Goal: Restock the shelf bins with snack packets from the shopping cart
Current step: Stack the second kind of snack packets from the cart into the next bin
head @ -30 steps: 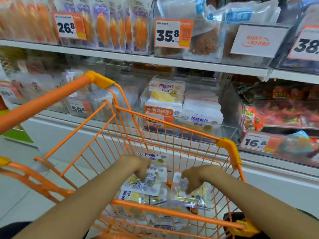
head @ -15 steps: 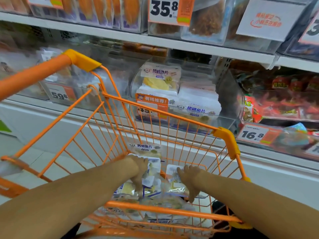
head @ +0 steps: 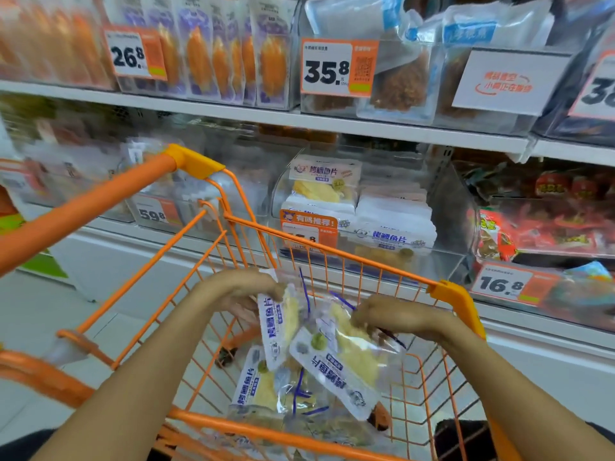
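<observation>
Hands both over orange cart (head: 336, 252); L hand (head: 243, 292) pinches top edge of one fish-slice packet (head: 278, 331), R hand (head: 396, 316) fingers curled round another (head: 346, 364), so each hangs free of pile (head: 266, 390) below; likely bound for clear bin (head: 446, 264) w/ same packets just beyond cart.

The price tag (head: 339, 68) on the upper shelf bin reads 35.8. Left of it, another tag (head: 134, 54) reads 26.8. Below it, bin packets (head: 324, 173) read 烤鳕鱼片; further tags read 59.8 (head: 153, 212) and 16.8 (head: 502, 283).
</observation>
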`<action>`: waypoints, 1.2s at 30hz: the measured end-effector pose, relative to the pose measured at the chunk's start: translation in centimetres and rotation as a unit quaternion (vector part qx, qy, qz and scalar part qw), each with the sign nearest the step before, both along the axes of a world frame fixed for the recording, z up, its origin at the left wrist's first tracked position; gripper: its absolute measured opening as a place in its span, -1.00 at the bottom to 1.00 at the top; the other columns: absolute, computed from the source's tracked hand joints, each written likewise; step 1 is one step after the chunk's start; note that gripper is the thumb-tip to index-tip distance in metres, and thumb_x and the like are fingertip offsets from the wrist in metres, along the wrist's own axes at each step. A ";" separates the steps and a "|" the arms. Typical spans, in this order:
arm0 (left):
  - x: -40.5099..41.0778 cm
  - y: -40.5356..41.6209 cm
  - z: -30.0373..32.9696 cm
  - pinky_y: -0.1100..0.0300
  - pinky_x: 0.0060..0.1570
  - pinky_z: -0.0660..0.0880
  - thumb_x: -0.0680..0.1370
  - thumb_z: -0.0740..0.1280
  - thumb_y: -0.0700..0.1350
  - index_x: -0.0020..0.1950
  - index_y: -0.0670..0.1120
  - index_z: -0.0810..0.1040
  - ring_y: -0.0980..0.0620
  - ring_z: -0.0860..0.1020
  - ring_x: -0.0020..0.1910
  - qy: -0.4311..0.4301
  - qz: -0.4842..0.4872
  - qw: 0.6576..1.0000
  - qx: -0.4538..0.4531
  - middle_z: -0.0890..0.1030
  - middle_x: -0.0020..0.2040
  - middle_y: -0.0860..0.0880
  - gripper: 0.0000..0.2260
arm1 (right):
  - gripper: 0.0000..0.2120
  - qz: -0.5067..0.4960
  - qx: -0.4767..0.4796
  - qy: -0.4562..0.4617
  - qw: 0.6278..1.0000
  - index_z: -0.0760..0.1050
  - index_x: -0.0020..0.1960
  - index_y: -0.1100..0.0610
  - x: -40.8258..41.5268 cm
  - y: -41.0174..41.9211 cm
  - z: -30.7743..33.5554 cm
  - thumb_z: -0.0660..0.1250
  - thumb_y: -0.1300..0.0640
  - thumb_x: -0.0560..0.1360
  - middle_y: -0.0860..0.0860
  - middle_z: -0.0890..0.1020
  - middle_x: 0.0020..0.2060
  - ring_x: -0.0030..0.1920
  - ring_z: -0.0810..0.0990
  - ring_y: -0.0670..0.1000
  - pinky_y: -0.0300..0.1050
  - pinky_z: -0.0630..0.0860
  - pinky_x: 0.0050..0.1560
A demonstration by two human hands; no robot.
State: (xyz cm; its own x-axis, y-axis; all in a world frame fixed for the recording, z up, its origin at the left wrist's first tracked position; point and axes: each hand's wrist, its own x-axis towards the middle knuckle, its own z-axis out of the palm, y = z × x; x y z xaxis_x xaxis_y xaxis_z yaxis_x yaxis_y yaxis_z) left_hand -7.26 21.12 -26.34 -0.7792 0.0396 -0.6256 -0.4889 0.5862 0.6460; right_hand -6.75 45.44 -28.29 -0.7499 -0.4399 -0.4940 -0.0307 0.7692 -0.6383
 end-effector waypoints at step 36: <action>2.8 0.2 1.0 0.13 0.03 0.55 0.45 0.44 0.03 0.09 0.07 0.55 0.04 0.60 0.07 0.035 -0.140 0.989 0.024 0.65 0.11 0.01 -0.76 | -0.54 -0.227 -0.361 -0.002 0.904 0.45 0.26 0.15 3.3 -3.3 0.2 0.44 0.35 0.41 0.04 0.69 -0.01 -0.05 0.68 0.00 -0.14 0.63 -0.07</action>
State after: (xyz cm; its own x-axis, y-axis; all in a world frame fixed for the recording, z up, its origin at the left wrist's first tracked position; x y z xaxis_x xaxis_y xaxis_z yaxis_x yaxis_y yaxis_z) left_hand -4.49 21.34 -25.38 -0.7751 0.2885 -0.5621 -0.2641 0.6603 0.7031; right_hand -3.44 42.17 -28.08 -0.9328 -0.2968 -0.2043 0.1877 0.0840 -0.9786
